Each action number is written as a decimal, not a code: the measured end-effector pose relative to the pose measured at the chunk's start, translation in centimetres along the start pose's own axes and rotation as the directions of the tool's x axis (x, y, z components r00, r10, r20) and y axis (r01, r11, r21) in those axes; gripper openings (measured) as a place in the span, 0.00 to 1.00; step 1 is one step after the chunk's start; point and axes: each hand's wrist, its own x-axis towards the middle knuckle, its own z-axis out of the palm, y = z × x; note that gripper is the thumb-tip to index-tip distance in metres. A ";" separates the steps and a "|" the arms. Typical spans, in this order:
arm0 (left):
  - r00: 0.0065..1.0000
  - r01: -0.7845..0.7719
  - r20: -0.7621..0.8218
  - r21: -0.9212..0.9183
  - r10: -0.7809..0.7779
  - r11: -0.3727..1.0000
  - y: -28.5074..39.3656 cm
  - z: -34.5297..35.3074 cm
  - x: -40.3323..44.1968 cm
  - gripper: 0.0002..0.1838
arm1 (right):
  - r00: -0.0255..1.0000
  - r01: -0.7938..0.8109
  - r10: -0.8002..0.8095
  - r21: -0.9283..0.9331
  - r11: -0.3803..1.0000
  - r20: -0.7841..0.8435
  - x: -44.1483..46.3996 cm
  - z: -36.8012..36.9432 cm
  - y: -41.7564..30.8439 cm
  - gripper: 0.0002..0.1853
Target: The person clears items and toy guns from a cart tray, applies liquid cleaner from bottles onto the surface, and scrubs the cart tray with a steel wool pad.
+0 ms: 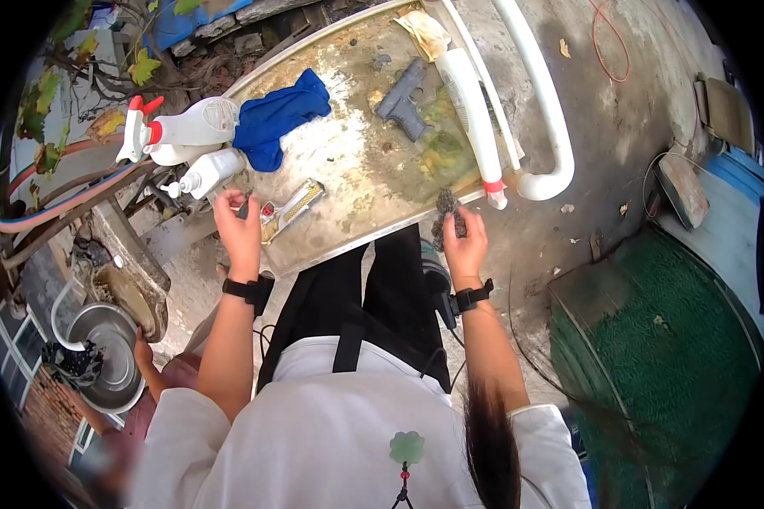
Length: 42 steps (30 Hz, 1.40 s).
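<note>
My left hand is at the near left edge of a stained tray-like table, fingers pinched on a small dark piece whose kind I cannot make out. Just right of it lies a silver and gold metallic part with red bits. My right hand is closed around a dark grey wire scourer near the table's right front corner. Farther back on the table rests a dark grey pistol-shaped object. A crumpled blue cloth lies at the left side.
A spray bottle and a white bottle lie at the left edge. A long white tube with a red cap and a curved white pipe are on the right. At lower left, another person's hand touches a metal basin.
</note>
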 end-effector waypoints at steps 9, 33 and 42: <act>0.852 -0.382 0.383 -0.008 0.356 0.924 13.1 17.9 4.7 0.27 | 0.997 -0.060 0.060 0.012 0.998 -0.037 -0.8 -1.4 0.0 0.10; 0.812 0.235 0.582 -0.270 -0.036 0.934 7.9 14.9 1.7 0.18 | 0.989 0.119 -0.123 0.050 0.992 0.088 1.6 -0.1 -1.3 0.09; 0.872 0.486 0.324 -0.481 -0.367 0.730 -6.0 3.2 -0.7 0.17 | 0.958 0.194 -0.195 0.029 0.981 0.212 2.1 1.2 -3.0 0.09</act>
